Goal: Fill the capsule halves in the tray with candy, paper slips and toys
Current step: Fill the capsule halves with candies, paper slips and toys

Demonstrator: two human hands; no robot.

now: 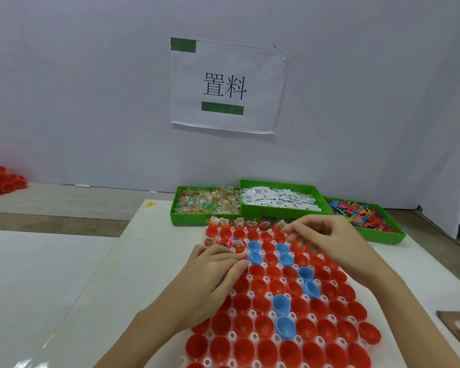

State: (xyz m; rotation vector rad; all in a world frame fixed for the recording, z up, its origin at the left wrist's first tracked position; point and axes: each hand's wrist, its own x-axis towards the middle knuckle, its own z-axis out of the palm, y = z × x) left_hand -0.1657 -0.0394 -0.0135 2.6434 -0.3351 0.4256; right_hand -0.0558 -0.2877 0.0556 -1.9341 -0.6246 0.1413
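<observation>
On the white worktop [149, 261], the capsule tray [298, 341] (red and blue halves) sits near its front edge; the left hand [213, 274] and right hand [329, 243], apart with curled fingers, work over the tray's far rows, any grip unclear.

bright even indoor light, prob overhead, soft shadows under both hands, faint glare on the white table [64, 301] bottom left, wide-angle bend at edges w/ wall [91, 88] lines bowing, right hand [329, 245] fingers motion-blurred, far trays a bit soft, overall slightly grainy
</observation>
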